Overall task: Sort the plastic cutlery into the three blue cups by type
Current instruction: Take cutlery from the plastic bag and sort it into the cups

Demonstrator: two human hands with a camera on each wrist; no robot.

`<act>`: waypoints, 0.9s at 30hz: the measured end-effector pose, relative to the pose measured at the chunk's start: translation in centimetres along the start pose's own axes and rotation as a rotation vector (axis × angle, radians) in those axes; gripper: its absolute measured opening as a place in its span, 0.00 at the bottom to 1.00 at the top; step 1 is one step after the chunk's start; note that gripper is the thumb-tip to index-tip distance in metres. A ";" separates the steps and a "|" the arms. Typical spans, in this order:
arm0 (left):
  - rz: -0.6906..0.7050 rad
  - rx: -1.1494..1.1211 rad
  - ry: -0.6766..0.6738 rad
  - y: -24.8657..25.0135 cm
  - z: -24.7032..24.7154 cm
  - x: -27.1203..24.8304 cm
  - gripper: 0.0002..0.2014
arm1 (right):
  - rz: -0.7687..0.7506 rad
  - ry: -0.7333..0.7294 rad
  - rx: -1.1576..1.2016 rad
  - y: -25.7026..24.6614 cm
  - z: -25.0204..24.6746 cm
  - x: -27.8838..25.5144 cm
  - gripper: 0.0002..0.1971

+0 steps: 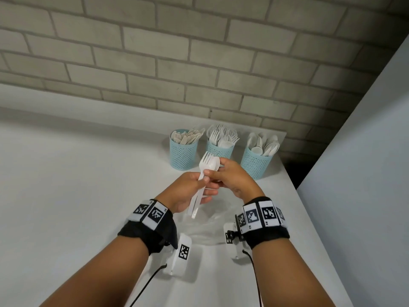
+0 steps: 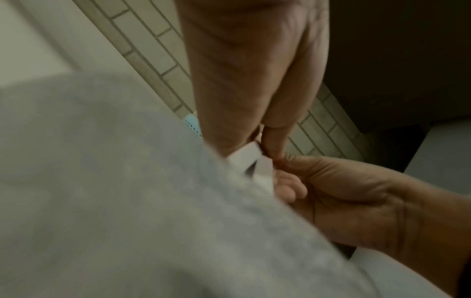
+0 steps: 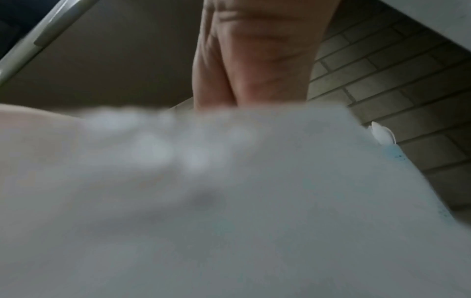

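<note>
free: bare surface [image 1: 66, 173] left of the cups | blocked: three cups [image 1: 183, 151] [image 1: 220, 148] [image 1: 255, 161] in a row at the far edge, brick wall [image 1: 199, 63] just behind | right: white panel [image 1: 365, 151] flanks the surface

Bare forearms. Each wrist wears a black band [image 1: 147, 234] with white tags (black square codes). Black cables [image 1: 146, 284] trail from both.

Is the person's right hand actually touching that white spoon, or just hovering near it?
Touching. In the head view the right hand pinches the spoon at its neck, thumb on top, while the left hand grips the handles.
</note>
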State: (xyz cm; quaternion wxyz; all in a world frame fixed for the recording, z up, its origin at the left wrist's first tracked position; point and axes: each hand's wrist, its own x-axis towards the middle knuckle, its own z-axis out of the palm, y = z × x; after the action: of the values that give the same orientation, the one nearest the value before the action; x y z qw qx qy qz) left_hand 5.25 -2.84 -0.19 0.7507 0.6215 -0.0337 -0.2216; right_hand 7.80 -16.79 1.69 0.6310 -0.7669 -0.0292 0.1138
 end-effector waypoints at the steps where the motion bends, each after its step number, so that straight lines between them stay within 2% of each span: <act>1: -0.006 -0.010 0.002 0.1 0.0 0.0 0.10 | -0.007 0.015 0.000 0.1 0.2 0.1 0.18; 11: 0.014 -0.033 0.004 0.1 0.0 0.2 0.12 | -0.095 0.115 0.069 0.6 0.4 0.8 0.15; 17: 0.007 -0.110 0.053 0.1 -0.5 0.3 0.12 | -0.067 0.160 0.081 0.5 0.2 1.1 0.05; 24: 0.026 -0.149 0.117 0.0 -0.6 0.4 0.12 | -0.039 0.161 0.100 -0.2 0.9 1.7 0.10; 27: 0.017 -0.168 0.123 0.0 -0.7 0.5 0.11 | -0.013 0.175 0.183 -0.5 1.0 1.8 0.12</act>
State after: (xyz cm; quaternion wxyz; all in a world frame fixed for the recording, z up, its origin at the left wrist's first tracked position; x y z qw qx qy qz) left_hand 5.93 -2.41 -0.48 0.8026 0.5685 0.0258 -0.1785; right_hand 9.38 -15.41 1.81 0.6992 -0.7128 0.0314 0.0445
